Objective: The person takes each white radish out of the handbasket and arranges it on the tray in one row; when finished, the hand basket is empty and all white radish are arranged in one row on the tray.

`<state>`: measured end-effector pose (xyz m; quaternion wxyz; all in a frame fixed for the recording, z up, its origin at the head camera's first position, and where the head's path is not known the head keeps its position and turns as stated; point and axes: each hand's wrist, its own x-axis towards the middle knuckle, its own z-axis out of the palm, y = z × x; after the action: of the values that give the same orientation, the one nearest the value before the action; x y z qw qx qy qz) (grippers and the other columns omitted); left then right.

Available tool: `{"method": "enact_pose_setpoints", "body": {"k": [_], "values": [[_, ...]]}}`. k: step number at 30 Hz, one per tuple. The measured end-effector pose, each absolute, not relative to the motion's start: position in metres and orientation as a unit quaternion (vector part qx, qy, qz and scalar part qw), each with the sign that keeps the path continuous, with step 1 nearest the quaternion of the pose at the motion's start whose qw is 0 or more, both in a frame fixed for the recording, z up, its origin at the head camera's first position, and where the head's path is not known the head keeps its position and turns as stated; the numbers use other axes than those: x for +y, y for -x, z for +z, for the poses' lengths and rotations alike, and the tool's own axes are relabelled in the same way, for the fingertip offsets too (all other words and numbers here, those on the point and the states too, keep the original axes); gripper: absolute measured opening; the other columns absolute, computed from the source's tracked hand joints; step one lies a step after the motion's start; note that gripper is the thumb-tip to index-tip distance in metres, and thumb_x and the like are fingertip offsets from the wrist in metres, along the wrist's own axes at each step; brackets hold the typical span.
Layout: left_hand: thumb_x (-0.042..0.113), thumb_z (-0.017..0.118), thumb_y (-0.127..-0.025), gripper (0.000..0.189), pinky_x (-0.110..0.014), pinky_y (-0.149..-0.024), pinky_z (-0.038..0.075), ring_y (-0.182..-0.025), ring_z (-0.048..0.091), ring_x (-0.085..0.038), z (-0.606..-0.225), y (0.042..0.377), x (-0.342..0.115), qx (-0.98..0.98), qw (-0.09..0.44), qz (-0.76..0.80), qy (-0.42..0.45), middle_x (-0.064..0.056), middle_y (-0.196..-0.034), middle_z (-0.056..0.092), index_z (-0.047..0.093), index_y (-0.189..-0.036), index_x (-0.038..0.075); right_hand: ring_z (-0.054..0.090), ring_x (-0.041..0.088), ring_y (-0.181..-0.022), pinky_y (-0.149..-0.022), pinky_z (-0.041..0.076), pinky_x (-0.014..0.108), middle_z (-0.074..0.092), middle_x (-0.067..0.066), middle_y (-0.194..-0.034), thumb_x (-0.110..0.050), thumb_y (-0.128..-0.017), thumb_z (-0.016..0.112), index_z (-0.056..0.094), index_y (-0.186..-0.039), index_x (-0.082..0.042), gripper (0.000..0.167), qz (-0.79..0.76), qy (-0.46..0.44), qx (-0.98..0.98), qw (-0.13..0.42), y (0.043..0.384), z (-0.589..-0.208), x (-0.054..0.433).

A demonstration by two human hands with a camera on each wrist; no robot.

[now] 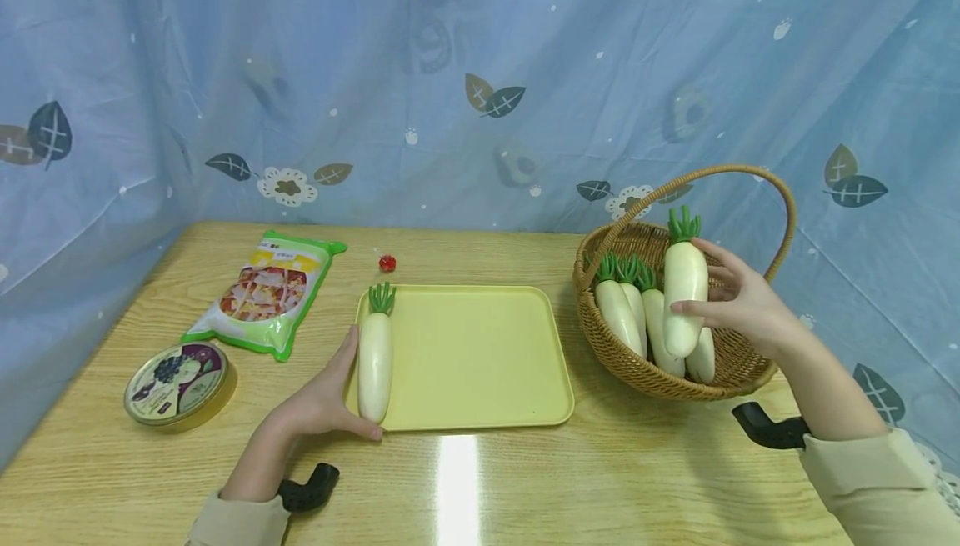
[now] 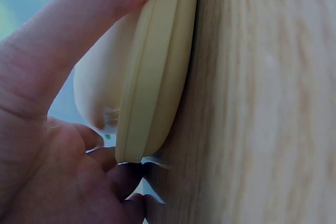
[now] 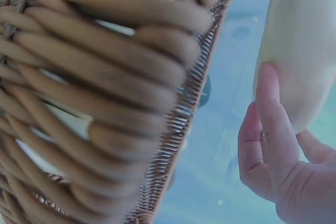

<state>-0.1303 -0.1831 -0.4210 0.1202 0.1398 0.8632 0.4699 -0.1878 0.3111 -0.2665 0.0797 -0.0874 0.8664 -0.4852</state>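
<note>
Head view: the right hand point(image 1: 738, 308) has a white radish point(image 1: 684, 292) pinched between thumb and fingers, leafy end up, over the wicker basket point(image 1: 660, 385), where several other radishes point(image 1: 617, 317) lie. A single radish point(image 1: 375, 367) lies along the left side of the yellow tray point(image 1: 480, 354), and the left hand's point(image 1: 322, 396) grip is spread around the tray's near left corner. The work looks partway: one radish is on the tray, one is in hand, the others are in the basket; which way the held one is bound, I cannot tell.

Left wrist view: the thumb touches the tray's rim, the tray resting on the worktop point(image 2: 252, 103).

Right wrist view: fingertips press the held radish, clear of the basket's woven wall.
</note>
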Motion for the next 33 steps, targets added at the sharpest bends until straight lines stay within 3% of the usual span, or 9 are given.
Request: {"method": "enact_pose_setpoints", "body": {"k": [7, 12, 14, 22, 33], "values": [[0.031, 0.09, -0.048, 0.146, -0.06, -0.104, 0.004, -0.134, -0.008, -0.042, -0.422, 0.13, -0.184, 0.86, 0.119, 0.477, -0.137, -0.024, -0.148, -0.015, -0.018, -0.141, -0.001, 0.05, 0.005, -0.094, -0.071, 0.052, 0.032, 0.023, 0.03, -0.139, -0.01, -0.081, 0.069, 0.007, -0.148, -0.023, 0.093, -0.455, 0.097, 0.882, 0.078, 0.18, -0.264, 0.307], [0.03, 0.09, -0.048, 0.146, -0.06, -0.104, 0.004, -0.134, -0.008, -0.042, -0.422, 0.13, -0.184, 0.858, 0.117, 0.48, -0.139, -0.024, -0.148, -0.015, -0.018, -0.141, -0.001, 0.045, 0.035, -0.11, -0.071, 0.051, 0.034, 0.027, 0.029, -0.138, -0.011, -0.081, 0.069, 0.007, -0.148, -0.023, 0.093, -0.441, 0.102, 0.888, 0.079, 0.173, -0.266, 0.304], [0.03, 0.09, -0.048, 0.146, -0.06, -0.104, 0.004, -0.134, -0.008, -0.041, -0.422, 0.13, -0.184, 0.859, 0.117, 0.479, -0.139, -0.024, -0.148, -0.015, -0.018, -0.141, -0.001, 0.043, 0.041, -0.111, -0.071, 0.05, 0.036, 0.03, 0.028, -0.137, -0.012, -0.08, 0.07, 0.008, -0.148, -0.024, 0.093, -0.433, 0.105, 0.892, 0.075, 0.17, -0.267, 0.304], [0.029, 0.09, -0.049, 0.145, -0.06, -0.104, 0.004, -0.134, -0.008, -0.042, -0.421, 0.13, -0.183, 0.857, 0.125, 0.483, -0.133, -0.024, -0.148, -0.016, -0.018, -0.141, 0.0, 0.051, 0.002, -0.097, -0.07, 0.051, 0.035, 0.03, 0.022, -0.137, -0.008, -0.079, 0.071, 0.013, -0.148, -0.025, 0.091, -0.436, 0.134, 0.887, 0.069, 0.157, -0.272, 0.297], [0.031, 0.09, -0.049, 0.145, -0.06, -0.104, 0.004, -0.134, -0.008, -0.042, -0.422, 0.131, -0.184, 0.859, 0.12, 0.477, -0.14, -0.025, -0.147, -0.016, -0.018, -0.141, -0.001, 0.054, 0.0, -0.093, -0.064, 0.053, 0.034, 0.033, 0.026, -0.133, -0.002, -0.075, 0.072, 0.02, -0.147, -0.018, 0.09, -0.458, 0.171, 0.871, 0.054, 0.138, -0.278, 0.28]]}}
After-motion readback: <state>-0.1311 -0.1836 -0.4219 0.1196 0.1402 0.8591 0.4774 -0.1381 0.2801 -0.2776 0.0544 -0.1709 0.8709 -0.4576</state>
